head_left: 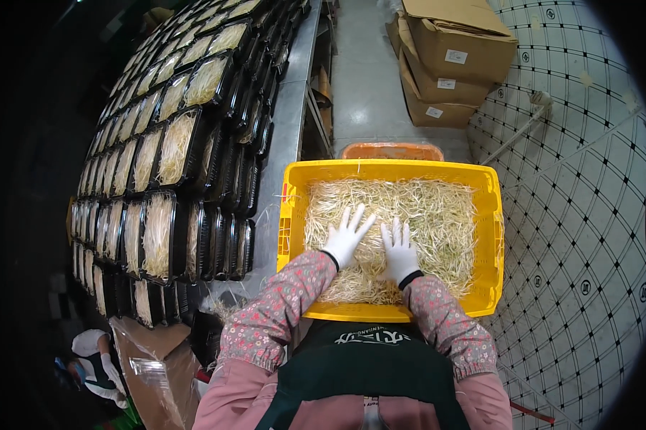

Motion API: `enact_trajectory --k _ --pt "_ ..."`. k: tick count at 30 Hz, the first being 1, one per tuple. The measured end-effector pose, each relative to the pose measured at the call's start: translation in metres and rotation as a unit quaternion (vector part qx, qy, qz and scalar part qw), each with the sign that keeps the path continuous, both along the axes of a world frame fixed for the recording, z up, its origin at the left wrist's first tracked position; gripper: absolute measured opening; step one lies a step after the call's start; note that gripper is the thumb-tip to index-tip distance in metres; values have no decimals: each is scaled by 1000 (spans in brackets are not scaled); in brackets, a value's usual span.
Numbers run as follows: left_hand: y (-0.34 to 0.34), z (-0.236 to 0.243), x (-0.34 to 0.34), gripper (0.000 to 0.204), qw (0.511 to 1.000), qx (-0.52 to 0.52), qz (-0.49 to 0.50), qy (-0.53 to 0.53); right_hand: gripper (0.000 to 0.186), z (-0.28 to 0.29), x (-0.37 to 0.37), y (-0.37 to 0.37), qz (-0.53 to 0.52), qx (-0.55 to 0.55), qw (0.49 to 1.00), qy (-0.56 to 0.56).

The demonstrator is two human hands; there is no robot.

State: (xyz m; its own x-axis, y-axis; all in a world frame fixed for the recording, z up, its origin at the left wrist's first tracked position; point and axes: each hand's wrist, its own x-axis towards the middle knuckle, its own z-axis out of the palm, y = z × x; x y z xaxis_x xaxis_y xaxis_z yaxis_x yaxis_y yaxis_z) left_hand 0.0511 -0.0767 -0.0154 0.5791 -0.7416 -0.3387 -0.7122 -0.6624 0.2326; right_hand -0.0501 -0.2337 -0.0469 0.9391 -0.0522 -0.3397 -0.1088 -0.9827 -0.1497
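A yellow plastic crate (394, 169) stands in front of me, filled with a thick layer of pale bean sprouts (427, 215). My left hand (346, 238), in a white glove, rests on the sprouts left of the middle with its fingers spread. Beside it, slightly to the right, my gloved right hand (400, 254) lies on the sprouts too, fingers stretched out and pointing away from me. Neither hand grips anything that I can see. Flowered sleeve covers reach down to both wrists.
Tall stacks of black trays (174, 147) packed with sprouts under clear film cover the metal table (288, 107) at left. Cardboard boxes (455, 64) stand at the far right, by a patterned wall (574, 186). An orange crate (393, 150) shows behind the yellow one. Another person (94, 365) is at lower left, near an open carton (158, 373).
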Motion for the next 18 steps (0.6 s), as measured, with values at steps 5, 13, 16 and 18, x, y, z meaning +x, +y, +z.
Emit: enact_trajectory --k 5,13,16,18 --pt "3 -42 29 78 992 -31 72 96 91 -10 33 -34 -24 153 986 54" --pt "77 0 0 45 988 -147 22 -32 46 41 20 -102 -150 265 951 -41" --pt "69 13 -14 56 969 -222 -81 -78 50 38 27 -116 -222 423 878 -47" --pt "46 5 -31 65 969 -213 -84 -88 54 34 35 -91 -219 516 828 -28"
